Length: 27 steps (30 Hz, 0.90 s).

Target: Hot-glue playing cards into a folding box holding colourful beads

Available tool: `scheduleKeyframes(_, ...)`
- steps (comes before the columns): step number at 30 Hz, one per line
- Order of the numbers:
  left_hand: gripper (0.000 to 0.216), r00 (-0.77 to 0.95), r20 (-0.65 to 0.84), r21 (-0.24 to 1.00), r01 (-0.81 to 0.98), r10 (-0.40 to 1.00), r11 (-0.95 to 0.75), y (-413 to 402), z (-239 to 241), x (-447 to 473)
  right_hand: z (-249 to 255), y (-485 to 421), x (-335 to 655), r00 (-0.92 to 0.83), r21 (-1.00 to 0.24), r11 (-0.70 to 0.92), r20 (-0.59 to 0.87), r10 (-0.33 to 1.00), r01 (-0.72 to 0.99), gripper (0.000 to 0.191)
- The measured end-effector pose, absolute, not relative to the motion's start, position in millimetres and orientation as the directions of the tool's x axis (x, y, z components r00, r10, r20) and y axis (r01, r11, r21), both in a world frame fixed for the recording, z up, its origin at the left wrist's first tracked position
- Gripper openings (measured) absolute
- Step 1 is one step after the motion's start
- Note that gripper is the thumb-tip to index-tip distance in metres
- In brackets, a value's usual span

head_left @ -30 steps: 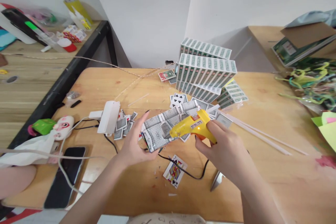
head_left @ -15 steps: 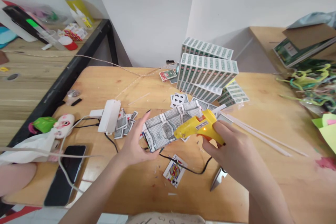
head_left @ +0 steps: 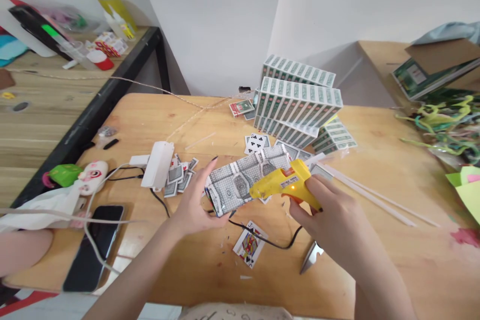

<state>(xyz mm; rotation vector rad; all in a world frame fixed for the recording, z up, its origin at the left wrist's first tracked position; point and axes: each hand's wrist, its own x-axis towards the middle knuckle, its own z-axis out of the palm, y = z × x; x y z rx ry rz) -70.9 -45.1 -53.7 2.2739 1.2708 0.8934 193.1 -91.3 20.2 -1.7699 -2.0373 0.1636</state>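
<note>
Pale walls (head_left: pixel 210 20) behind, one wooden tabletop (head_left: pixel 375 145) up front, and it's pretty busy. Left hand (head_left: pixel 197 205) is clamped on the left end of one card-covered piece (head_left: pixel 234 190), around the middle of the tabletop. Right hand (head_left: pixel 333 205) is wrapped around the grip of one yellow glue gun (head_left: pixel 279 182), nozzle aimed at that piece (can't tell if it's touching). Also counting one face-up jack (head_left: pixel 250 245) with one black cord (head_left: pixel 277 246) across it, two long pale sticks (head_left: pixel 375 199), one metal blade (head_left: pixel 310 257) by the right wrist, and one phone (head_left: pixel 93 250) right by the near edge. Stacked card boxes (head_left: pixel 298 102) crowd the far side, so elbow room's mostly off to the right.
</note>
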Motion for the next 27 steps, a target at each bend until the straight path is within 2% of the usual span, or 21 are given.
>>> scheduleKeyframes(4,0.102,0.391,0.353,0.602,0.601,0.85,-0.526,-43,-54,-71,22,-95,199,-0.04,-0.351,0.137,0.27,0.962,0.926,0.026)
scheduleKeyframes(6,0.1,0.38,0.361,0.611,0.594,0.852,-0.524,-43,-55,-71,22,-98,202,0.043,-0.38,0.074,0.29,0.956,0.922,0.032)
scheduleKeyframes(9,0.097,0.305,0.368,0.653,0.588,0.879,-0.477,-46,-58,-66,10,-104,209,0.336,-0.458,-0.183,0.278,0.9,0.87,0.042)
scheduleKeyframes(11,0.095,0.209,0.38,0.683,0.593,0.901,-0.426,-49,-61,-59,-8,-109,217,0.526,-0.503,-0.367,0.217,0.822,0.782,0.043)
scheduleKeyframes(13,0.092,0.102,0.401,0.699,0.609,0.911,-0.376,-54,-62,-50,-32,-112,226,0.634,-0.504,-0.506,0.112,0.765,0.7,0.039)
scheduleKeyframes(14,0.091,0.059,0.4,0.705,0.618,0.915,-0.348,-56,-62,-46,-45,-112,230,0.634,-0.477,-0.537,0.058,0.771,0.696,0.038)
scheduleKeyframes(16,0.091,0.003,0.387,0.713,0.634,0.922,-0.301,-59,-60,-39,-69,-112,236,0.598,-0.405,-0.528,0.06,0.799,0.746,0.036)
scheduleKeyframes(21,0.098,-0.011,0.363,0.702,0.661,0.932,-0.266,-63,-49,-31,-105,-105,225,0.559,-0.372,-0.486,0.118,0.821,0.791,0.041)
scheduleKeyframes(25,0.098,0.069,0.358,0.66,0.687,0.931,-0.304,-63,-41,-31,-96,-103,201,0.546,-0.335,-0.464,0.215,0.81,0.82,0.041)
scheduleKeyframes(27,0.095,0.081,0.372,0.648,0.691,0.925,-0.321,-63,-41,-30,-77,-102,187,0.479,-0.363,-0.363,0.31,0.821,0.858,0.038)
